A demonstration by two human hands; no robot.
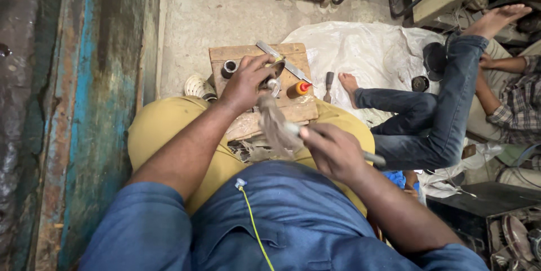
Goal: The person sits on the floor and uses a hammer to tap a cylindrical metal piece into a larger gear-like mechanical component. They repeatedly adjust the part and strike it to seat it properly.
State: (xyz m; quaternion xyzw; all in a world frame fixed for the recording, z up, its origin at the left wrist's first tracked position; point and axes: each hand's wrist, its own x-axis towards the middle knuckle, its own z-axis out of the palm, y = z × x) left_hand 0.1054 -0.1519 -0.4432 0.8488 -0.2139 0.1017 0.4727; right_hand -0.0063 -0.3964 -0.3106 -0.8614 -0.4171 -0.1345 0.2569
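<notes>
Left hand (245,82) is clenched around a small round metal part (273,84), pressing it onto the worn wooden block (248,54) on the lap. Right hand (332,150) grasps a slim metal tool (293,128) wrapped in grey rag (276,124). An orange-capped bottle (298,88) lies beside a flat steel ruler (282,60).

The left hand (246,84) reaches forward, arm nearly straight, fingers curled down in a grip. The right hand (332,150) sits closer to the body (elbow bent), fist closed.
</notes>
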